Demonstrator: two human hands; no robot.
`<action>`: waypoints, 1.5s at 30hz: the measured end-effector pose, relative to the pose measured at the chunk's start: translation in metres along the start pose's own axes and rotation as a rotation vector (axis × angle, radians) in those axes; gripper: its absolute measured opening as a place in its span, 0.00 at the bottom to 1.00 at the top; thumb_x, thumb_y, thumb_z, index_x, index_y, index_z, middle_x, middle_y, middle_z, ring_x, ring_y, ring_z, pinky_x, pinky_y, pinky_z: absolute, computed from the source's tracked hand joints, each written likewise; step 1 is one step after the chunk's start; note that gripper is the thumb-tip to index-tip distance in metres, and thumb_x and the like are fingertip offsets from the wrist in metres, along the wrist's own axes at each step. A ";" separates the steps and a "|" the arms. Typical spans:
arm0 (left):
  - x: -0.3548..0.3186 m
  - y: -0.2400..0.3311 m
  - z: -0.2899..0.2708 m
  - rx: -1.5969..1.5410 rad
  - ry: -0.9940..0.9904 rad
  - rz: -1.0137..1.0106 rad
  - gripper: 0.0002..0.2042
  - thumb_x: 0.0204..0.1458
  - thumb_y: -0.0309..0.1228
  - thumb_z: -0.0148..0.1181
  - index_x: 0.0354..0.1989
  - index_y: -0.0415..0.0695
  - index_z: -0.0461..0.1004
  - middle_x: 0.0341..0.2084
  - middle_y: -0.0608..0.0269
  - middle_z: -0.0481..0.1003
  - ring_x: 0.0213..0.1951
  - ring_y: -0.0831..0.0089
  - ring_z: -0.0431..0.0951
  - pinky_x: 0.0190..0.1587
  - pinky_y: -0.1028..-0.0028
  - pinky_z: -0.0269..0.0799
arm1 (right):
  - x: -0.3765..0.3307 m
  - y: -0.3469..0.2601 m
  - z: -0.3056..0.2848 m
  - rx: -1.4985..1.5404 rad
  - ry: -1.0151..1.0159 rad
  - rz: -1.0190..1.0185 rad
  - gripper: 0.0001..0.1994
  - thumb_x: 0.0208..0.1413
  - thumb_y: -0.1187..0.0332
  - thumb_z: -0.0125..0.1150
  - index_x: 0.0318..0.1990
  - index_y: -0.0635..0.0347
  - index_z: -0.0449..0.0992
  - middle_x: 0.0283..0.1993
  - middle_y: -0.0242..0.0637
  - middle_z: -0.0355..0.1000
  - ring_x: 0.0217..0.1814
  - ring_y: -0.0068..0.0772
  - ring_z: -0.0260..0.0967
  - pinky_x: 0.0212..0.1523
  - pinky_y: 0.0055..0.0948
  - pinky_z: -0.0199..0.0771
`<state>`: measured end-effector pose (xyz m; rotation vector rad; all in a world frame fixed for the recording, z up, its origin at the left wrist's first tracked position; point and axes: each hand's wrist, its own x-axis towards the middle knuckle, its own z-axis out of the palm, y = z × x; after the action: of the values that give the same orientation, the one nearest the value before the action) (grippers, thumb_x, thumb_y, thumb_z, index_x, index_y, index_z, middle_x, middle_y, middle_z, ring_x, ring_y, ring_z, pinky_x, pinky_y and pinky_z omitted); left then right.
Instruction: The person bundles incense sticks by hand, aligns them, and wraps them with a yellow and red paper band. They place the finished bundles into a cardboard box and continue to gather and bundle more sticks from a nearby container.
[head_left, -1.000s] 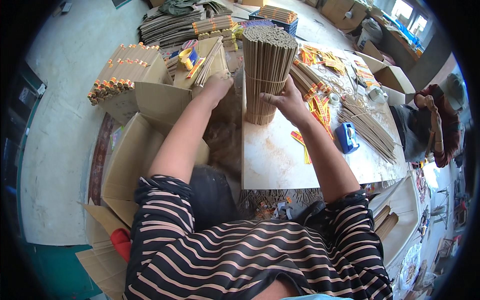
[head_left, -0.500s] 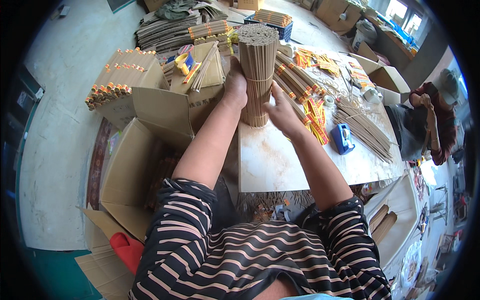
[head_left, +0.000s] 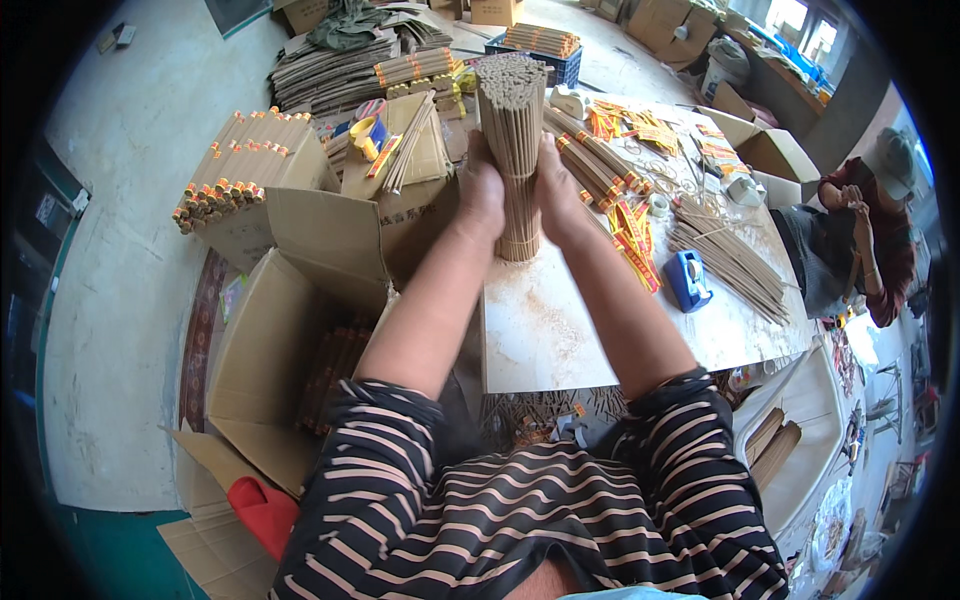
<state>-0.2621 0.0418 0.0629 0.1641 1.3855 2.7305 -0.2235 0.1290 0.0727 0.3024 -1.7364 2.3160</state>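
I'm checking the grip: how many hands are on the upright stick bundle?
2: the left hand on the left side of the stick bundle, the right hand on its right side. Parts of both may be hidden.

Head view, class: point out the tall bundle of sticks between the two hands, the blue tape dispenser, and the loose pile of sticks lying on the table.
Tall bundle of sticks (head_left: 514, 145): head view, front side.
Blue tape dispenser (head_left: 683, 285): head view, blue body.
Loose pile of sticks (head_left: 732, 260): head view, mid-length.
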 end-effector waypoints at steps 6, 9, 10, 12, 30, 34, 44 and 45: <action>0.020 -0.011 0.004 0.127 0.210 0.103 0.26 0.57 0.52 0.41 0.53 0.43 0.65 0.48 0.62 0.70 0.50 0.70 0.68 0.57 0.67 0.58 | 0.012 -0.004 0.018 -0.141 0.289 -0.139 0.33 0.60 0.42 0.34 0.59 0.63 0.60 0.57 0.48 0.63 0.62 0.36 0.56 0.62 0.28 0.50; -0.006 0.025 0.023 -0.046 0.165 -0.058 0.28 0.57 0.52 0.40 0.54 0.39 0.62 0.49 0.58 0.69 0.52 0.68 0.65 0.57 0.72 0.58 | 0.018 -0.014 -0.015 0.005 0.367 0.106 0.35 0.60 0.44 0.34 0.60 0.70 0.57 0.60 0.53 0.57 0.63 0.40 0.52 0.63 0.37 0.49; -0.018 0.054 0.025 -0.055 0.262 -0.079 0.24 0.58 0.50 0.42 0.52 0.43 0.65 0.46 0.64 0.71 0.49 0.72 0.68 0.55 0.75 0.60 | 0.017 -0.035 -0.018 0.130 0.429 0.184 0.35 0.60 0.44 0.34 0.61 0.70 0.56 0.62 0.54 0.55 0.64 0.41 0.50 0.63 0.39 0.47; 0.000 0.054 -0.013 -0.101 -0.123 0.144 0.26 0.57 0.51 0.43 0.55 0.44 0.64 0.49 0.63 0.69 0.51 0.72 0.66 0.56 0.76 0.58 | -0.004 -0.080 0.016 0.451 0.422 0.140 0.34 0.60 0.45 0.36 0.60 0.70 0.56 0.64 0.53 0.52 0.65 0.41 0.49 0.64 0.36 0.46; -0.005 0.034 0.044 0.106 -0.182 0.325 0.31 0.60 0.53 0.30 0.61 0.41 0.55 0.55 0.54 0.65 0.57 0.66 0.64 0.62 0.67 0.50 | 0.017 -0.040 0.012 -0.038 0.272 -0.055 0.29 0.64 0.50 0.30 0.61 0.66 0.57 0.60 0.46 0.59 0.64 0.34 0.52 0.63 0.28 0.47; -0.005 0.052 0.019 0.054 0.043 0.349 0.30 0.60 0.53 0.31 0.62 0.42 0.55 0.60 0.55 0.58 0.63 0.67 0.55 0.65 0.69 0.44 | 0.015 -0.049 -0.022 0.195 0.239 -0.055 0.31 0.61 0.44 0.31 0.55 0.65 0.62 0.53 0.45 0.66 0.56 0.34 0.63 0.57 0.30 0.59; -0.003 0.019 -0.022 0.053 0.173 0.257 0.30 0.58 0.55 0.38 0.57 0.40 0.61 0.55 0.61 0.65 0.54 0.73 0.62 0.60 0.71 0.52 | 0.004 -0.006 -0.040 0.091 0.389 -0.019 0.34 0.60 0.44 0.34 0.63 0.64 0.51 0.65 0.47 0.52 0.69 0.38 0.43 0.66 0.36 0.44; -0.010 0.020 -0.016 0.017 0.155 0.178 0.36 0.54 0.60 0.38 0.59 0.40 0.57 0.57 0.58 0.62 0.56 0.69 0.62 0.61 0.69 0.51 | 0.006 -0.001 -0.053 0.222 0.397 0.021 0.33 0.61 0.45 0.34 0.62 0.66 0.52 0.65 0.46 0.52 0.68 0.38 0.44 0.65 0.35 0.45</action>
<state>-0.2545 0.0160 0.0685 0.0813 1.5016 2.9330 -0.2301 0.1807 0.0602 -0.1353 -1.3042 2.3827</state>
